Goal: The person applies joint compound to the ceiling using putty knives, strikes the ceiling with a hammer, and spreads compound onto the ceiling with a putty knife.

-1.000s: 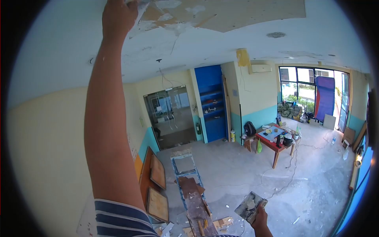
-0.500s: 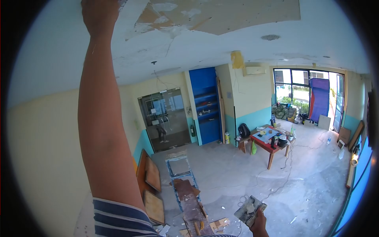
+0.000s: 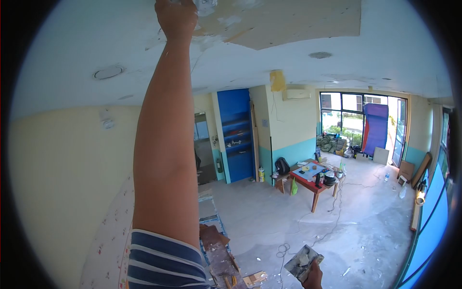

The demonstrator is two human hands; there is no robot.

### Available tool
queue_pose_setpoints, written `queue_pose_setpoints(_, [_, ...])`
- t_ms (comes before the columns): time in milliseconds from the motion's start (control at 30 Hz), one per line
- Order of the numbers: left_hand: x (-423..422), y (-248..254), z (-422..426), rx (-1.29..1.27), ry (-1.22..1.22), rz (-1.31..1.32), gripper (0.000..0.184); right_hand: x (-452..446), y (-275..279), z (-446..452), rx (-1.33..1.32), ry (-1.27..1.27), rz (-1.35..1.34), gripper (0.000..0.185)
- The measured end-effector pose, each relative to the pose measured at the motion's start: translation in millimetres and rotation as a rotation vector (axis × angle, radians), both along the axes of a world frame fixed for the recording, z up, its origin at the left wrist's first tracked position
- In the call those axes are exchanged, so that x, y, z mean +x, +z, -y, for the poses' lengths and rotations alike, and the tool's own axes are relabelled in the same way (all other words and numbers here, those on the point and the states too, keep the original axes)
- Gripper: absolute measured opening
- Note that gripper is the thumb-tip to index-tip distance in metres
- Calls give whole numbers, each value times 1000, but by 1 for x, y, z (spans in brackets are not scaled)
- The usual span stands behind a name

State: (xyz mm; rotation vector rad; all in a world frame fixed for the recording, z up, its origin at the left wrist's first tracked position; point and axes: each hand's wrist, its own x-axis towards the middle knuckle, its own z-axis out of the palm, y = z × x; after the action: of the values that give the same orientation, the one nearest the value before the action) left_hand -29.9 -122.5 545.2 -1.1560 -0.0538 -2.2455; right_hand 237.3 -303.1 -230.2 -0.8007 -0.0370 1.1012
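My left arm stretches straight up, and my left hand (image 3: 177, 21) is closed near the ceiling. A pale, smeared piece of a putty knife (image 3: 207, 6) shows beside the fist; its handle is hidden. By it is a bare tan ceiling panel (image 3: 298, 24) with white putty smears at its near end. Low in the view, my right hand (image 3: 314, 275) grips a flat grey putty board (image 3: 299, 269) by its right side, the thumb over the edge. A lump of whitish putty (image 3: 304, 258) lies on the board.
Below is a narrow, stained plank (image 3: 214, 245) on a blue-framed stand (image 3: 209, 209). Wood scraps (image 3: 255, 278) and a loose cable (image 3: 284, 250) lie on the floor. Farther off stand a cluttered red-edged table (image 3: 315, 189) and blue shelves (image 3: 236, 139).
My left hand has moved right along the ceiling with the putty knife. The view has turned slightly left, showing a round ceiling fitting. The right hand keeps its grip on the putty board.
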Motion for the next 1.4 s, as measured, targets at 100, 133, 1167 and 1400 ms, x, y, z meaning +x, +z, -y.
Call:
queue_pose_setpoints(100, [-16,21,-18,-89,147,153,31,11,-14,4,5,-40,1,34])
queue_pose_setpoints(133, [-23,23,-23,-108,131,153,36,8,-7,12,32,-35,17,34])
queue_pose_setpoints(1167, [-55,4,100,224,806,231,38,5,-7,16,41,-53,-11,32])
queue_pose_setpoints(1400, [-56,-13,73,187,921,-22,35,15,-24,19,-3,-23,19,30])
